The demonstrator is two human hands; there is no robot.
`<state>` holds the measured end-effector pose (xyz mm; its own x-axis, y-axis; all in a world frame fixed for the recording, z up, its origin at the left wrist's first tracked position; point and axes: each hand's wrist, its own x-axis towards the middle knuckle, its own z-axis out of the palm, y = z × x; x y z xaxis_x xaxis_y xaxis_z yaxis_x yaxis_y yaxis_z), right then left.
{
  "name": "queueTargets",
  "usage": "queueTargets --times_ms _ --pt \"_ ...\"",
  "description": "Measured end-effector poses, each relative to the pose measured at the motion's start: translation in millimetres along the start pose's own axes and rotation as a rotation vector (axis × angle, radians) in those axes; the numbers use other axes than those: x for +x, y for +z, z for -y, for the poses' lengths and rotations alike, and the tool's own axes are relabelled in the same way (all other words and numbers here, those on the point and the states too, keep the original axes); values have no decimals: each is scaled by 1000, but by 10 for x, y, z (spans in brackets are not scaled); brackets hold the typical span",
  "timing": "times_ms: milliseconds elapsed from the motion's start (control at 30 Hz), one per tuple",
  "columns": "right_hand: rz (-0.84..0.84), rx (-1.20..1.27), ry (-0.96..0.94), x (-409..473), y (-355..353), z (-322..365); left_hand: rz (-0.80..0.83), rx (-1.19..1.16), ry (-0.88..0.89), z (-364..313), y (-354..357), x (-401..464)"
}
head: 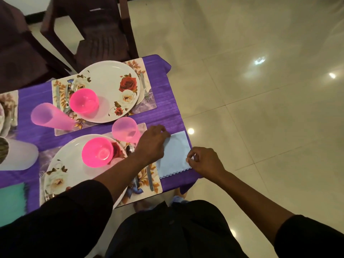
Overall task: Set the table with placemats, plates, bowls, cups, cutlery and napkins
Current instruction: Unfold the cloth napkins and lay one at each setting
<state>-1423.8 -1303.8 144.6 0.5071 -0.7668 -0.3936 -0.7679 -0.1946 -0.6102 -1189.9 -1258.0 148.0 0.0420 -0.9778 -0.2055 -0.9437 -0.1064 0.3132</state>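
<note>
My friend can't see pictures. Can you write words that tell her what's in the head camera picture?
Two hands, left hand and right hand, pinch a light blue napkin flat on a purple tablecloth. Beside it are two floral plates, each holding a pink bowl, with pink cups nearby.

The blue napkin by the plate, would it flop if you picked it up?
Probably. The blue napkin lies thin and flat on the purple tablecloth, so it likely droops. It looks light: the left hand and right hand handle it with fingertips only. A nudge would likely slide or wrinkle it.
</note>
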Motion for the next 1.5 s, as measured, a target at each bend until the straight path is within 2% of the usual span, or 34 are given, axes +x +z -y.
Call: queueTargets --times_ms 67,267,467,667,767,900,1033,1233,1500 --pt "-96 -92 -204 101 38 -32 12 57 26 -70 50 -134" --pt "-43 -366 -590 415 177 7 104 108 0 -150 199 -373" --pt "185 -427 -553 459 194 43 146 78 -42 -223 223 -426" --pt "164 -435 -577 437 128 113 121 6 -63 -213 289 -532" --pt "94 -419 -604 368 95 326 10 -201 -119 -218 241 -754" --pt "64 -375 -700 319 185 774 -190 -405 -275 -95 129 -1347" --pt "264 -398 -857 246 463 1300 -255 -533 -507 161 -7 -2127" --pt "512 -419 -1151 -50 1176 2275 -512 -605 -899 437 77 -3239" --pt "663 -565 -1456 -791 2333 3783 -773 -672 -1288 811 353 -4543"
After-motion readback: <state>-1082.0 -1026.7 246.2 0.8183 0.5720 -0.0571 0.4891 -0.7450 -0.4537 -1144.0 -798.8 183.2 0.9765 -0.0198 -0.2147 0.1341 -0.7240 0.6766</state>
